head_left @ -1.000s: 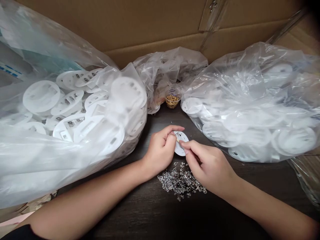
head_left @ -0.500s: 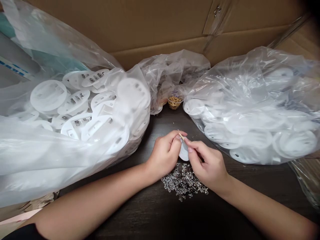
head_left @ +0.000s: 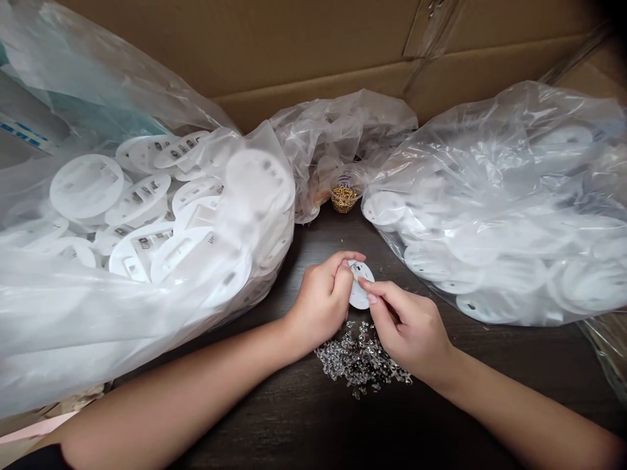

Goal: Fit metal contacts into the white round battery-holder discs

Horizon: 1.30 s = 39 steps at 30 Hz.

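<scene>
My left hand is curled shut around a disc, holding it on edge just above the table, between the two big bags. My right hand meets it from the other side, thumb and forefinger pinched tight on a small part pressed against the disc's face; the part is too tiny to make out. By my reckoning the work is in the middle of one disc among very many. The left bag is heaped with discs that show slots and little dark fittings, the right bag is just as full, and a pile of clips lies by my wrists, so plenty seems left. The discs are flat, round, matte white plastic. The clips are small, shiny and tangled, silver on dark wood grain. The bags are thin clear film, crumpled and glossy. A cup of gold pins stands at the back under a third bag, with plain brown cardboard behind.
</scene>
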{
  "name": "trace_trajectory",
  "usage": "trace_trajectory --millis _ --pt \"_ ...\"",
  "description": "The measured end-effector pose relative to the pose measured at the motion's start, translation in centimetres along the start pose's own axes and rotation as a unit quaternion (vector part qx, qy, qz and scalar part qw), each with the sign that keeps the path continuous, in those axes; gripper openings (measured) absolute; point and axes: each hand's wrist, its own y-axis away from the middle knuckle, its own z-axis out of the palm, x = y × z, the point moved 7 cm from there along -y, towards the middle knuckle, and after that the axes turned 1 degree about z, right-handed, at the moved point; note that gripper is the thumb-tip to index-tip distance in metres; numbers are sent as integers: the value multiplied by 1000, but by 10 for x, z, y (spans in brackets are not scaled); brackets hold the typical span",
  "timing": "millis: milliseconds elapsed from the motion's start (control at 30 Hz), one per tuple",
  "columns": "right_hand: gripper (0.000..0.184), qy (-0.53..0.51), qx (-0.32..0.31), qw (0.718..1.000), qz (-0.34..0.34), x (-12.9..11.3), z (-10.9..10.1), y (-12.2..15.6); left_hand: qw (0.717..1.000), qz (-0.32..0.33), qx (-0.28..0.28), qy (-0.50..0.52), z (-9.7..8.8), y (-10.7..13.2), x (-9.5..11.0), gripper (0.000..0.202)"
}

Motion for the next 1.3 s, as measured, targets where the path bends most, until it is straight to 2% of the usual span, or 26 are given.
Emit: trace_trajectory --millis 333,567,700,833,1067,1300 --pt "26 -20 9 999 27 5 1 2 1000 -13 1 17 1 -2 -3 35" --pt "26 -26 37 998 53 8 -5 4 987 -109 -4 121 5 0 -8 34" --pt "24 -38 -3 999 33 5 2 3 995 -51 8 84 0 -1 -6 34" --pt "20 -41 -18 997 57 9 5 1 1000 0 8 14 -1 0 -6 36" --pt "22 -34 -13 997 69 11 2 2 999 17 -9 -50 3 1 -2 36" --pt "21 -57 -9 994 93 13 3 4 1000 -2 -5 -4 3 -2 -2 35"
